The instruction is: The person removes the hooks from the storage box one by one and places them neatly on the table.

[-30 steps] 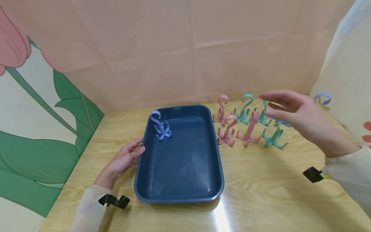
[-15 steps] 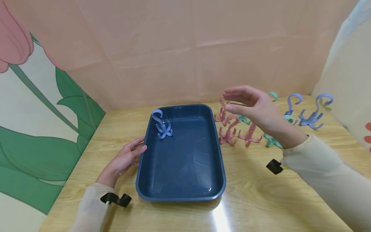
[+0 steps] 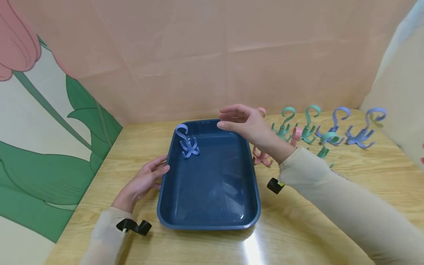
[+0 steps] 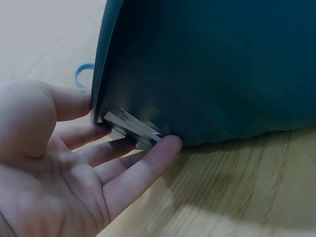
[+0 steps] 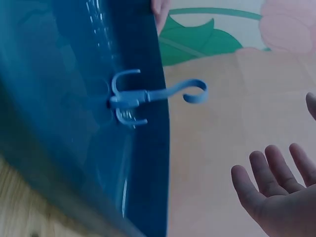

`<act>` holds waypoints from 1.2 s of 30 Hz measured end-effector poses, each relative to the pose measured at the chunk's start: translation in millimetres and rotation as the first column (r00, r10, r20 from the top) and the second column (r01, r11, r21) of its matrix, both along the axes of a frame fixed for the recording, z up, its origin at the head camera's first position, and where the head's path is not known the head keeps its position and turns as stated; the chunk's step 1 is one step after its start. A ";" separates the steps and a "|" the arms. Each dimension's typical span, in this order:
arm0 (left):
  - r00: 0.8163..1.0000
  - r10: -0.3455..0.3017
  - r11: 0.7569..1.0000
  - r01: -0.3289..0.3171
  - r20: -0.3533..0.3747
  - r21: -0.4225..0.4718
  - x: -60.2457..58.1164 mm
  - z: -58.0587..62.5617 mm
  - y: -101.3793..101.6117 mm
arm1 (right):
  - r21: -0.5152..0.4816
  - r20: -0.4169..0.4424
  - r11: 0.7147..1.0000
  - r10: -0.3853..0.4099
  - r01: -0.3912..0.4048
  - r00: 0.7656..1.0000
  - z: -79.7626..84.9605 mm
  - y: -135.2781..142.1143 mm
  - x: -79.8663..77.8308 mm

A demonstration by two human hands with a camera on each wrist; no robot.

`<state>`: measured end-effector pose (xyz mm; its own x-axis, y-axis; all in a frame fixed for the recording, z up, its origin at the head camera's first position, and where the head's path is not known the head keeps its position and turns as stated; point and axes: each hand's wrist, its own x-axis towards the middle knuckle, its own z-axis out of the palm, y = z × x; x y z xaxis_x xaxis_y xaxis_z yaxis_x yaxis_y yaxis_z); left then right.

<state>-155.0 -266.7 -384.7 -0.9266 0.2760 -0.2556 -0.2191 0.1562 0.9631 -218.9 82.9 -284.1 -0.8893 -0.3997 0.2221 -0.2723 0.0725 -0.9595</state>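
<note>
A dark blue tray point(image 3: 212, 184) lies on the table. My left hand point(image 3: 144, 182) holds its left side, thumb at the rim and fingers against the outer wall; the left wrist view shows the fingertips low near the tabletop. One purple multi-prong hanging hook point(image 3: 189, 147) stands in the tray's back left corner, its curved top reaching over the rim in the right wrist view point(image 5: 128, 98). Over the tray's back right corner hovers my right hand point(image 3: 246, 123), fingers loosely bent and nothing in them.
Right of the tray stand several more hooks: green hooks point(image 3: 309, 127), purple hooks point(image 3: 362, 136) and pink hooks point(image 3: 261, 159), the pink ones partly hidden by my right arm. A peach backdrop point(image 3: 175, 66) rises behind the table; a flower-printed panel point(image 3: 43, 176) borders the left.
My right hand has swept left from above the hooks to over the tray's back right corner, uncovering the purple and green hooks. My left hand keeps its place on the tray.
</note>
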 end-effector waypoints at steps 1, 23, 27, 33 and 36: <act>1.000 0.000 1.000 0.000 -0.001 -0.001 -0.1 0.1 0.1 | -0.004 -0.001 1.000 0.003 -0.003 1.000 -2.1 -5.3 -2.5; 1.000 0.000 1.000 0.000 0.011 -0.014 -0.7 2.0 10.8 | -0.012 0.109 1.000 -0.018 0.020 0.994 -48.3 -94.1 -45.4; 1.000 -0.018 1.000 0.018 0.006 -0.003 -2.2 1.5 11.4 | 0.002 0.103 1.000 -0.017 0.017 0.995 -53.7 -103.1 -51.1; 1.000 -0.021 1.000 0.021 0.003 0.015 -0.9 0.9 10.4 | 0.024 0.092 1.000 -0.006 0.004 0.996 -62.9 -117.0 -54.4; 1.000 -0.023 1.000 0.023 0.000 0.020 -0.7 1.0 9.6 | 0.017 0.093 1.000 -0.012 0.011 0.996 -66.3 -122.7 -54.2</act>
<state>-155.6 -257.1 -383.7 -0.9200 0.3020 -0.2499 -0.2160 0.1415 0.9661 -273.2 -39.8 -350.4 -0.9103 -0.3923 0.1318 -0.1810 0.0909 -0.9793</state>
